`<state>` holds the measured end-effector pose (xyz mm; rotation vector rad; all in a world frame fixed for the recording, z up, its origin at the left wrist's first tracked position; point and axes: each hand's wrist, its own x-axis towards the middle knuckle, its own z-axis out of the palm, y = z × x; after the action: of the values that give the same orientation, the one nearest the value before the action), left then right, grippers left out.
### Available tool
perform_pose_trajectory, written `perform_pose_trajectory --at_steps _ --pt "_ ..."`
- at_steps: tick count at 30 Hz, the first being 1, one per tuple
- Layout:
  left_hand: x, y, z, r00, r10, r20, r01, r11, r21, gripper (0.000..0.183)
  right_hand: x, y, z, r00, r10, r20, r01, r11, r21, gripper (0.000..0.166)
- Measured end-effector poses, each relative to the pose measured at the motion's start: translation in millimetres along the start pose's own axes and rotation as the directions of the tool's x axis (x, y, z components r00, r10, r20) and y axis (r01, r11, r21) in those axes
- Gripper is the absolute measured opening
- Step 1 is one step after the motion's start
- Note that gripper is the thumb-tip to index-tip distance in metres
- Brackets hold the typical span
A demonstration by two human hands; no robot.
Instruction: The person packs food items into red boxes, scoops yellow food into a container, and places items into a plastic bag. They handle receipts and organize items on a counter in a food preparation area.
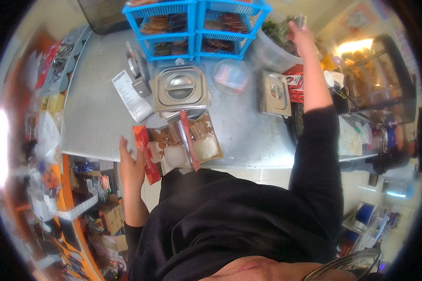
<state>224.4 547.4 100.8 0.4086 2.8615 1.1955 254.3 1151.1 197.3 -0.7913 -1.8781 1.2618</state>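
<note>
At the upper right, my right hand is shut on a small clear packet, above a translucent plastic tub with leafy green contents. My left hand is beside a red-orange paper sleeve at the counter's front edge; its fingers look apart, and whether it touches the sleeve I cannot tell. Right of the sleeve, two open food boxes hold white rice mounds and brown food pieces. A long red-edged packet lies across them.
Behind the boxes stand a lidded steel pan, a tape dispenser, a printed paper slip and a round clear container. Blue plastic racks hold packets at the back. Another lidded steel pan sits to the right, near a lit display cabinet.
</note>
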Motion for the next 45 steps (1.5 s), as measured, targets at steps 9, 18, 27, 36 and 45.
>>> perform_pose_trajectory --at_steps 9,18,27,36,45 --pt "4.0 105.6 32.9 0.921 0.208 0.328 0.087 0.712 -0.697 0.041 -282.3 -62.0 126.9 0.718 -0.082 0.691 -0.077 0.978 0.196 0.034" --pt "24.9 41.8 20.3 0.814 0.340 0.472 -0.570 0.628 0.530 0.039 -344.7 4.0 145.6 0.693 -0.065 0.718 0.528 0.724 -0.444 0.043" --pt "33.6 31.9 14.7 0.959 -0.170 0.225 0.125 0.972 0.201 0.058 -252.9 23.7 203.8 0.723 -0.442 0.530 0.584 0.802 -0.127 0.039" --pt "13.4 -8.4 -14.9 0.966 -0.248 0.075 0.246 0.969 0.034 0.052 -234.1 9.1 209.7 0.759 -0.282 0.588 0.648 0.414 -0.639 0.038" --pt "-12.7 -63.5 -33.6 0.815 -0.545 0.196 0.516 0.532 -0.671 0.036 -203.8 94.3 135.7 0.962 0.074 0.261 0.237 0.243 -0.941 0.036"
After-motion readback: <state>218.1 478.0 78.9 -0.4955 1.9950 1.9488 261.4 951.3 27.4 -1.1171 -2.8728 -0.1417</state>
